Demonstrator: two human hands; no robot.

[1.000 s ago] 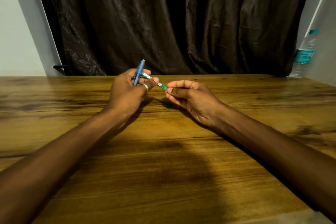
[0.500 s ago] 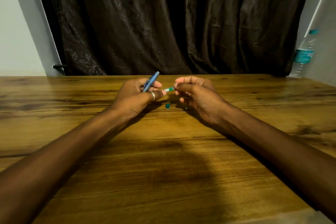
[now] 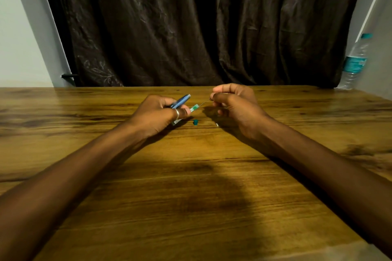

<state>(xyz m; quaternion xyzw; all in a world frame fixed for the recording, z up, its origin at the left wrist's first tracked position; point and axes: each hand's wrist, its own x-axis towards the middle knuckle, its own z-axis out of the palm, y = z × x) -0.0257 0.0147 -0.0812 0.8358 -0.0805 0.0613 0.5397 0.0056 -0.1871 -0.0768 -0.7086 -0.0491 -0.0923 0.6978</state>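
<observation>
A wooden table [image 3: 191, 197] with dark, streaky grain fills the lower view, and a broad shadow lies across its near middle. Behind its far edge hangs a dark brown curtain [image 3: 201, 23] in heavy folds, with pale wall [image 3: 19, 48] on either side. A clear water bottle [image 3: 354, 63] with a teal label and cap stands at the far right corner of the table.

Both forearms reach in over the wood. The left hand [image 3: 157, 116], wearing a ring [image 3: 177, 114], has its fingers curled round two things at once: a blue pen [image 3: 180, 100] pointing up and away, and a slim green tube [image 3: 194, 108] whose open end pokes out past the thumb toward the right hand [image 3: 237, 106]. That hand is held just above the table, thumb and forefinger pinched on a thin dark rod [image 3: 204, 103], probably a lead, though it is too fine to be sure. The rod runs from the pinch down to the tube's mouth.

On the table between the hands lie a small green cap [image 3: 195, 122] and, near it, a tiny white piece [image 3: 217, 124].
</observation>
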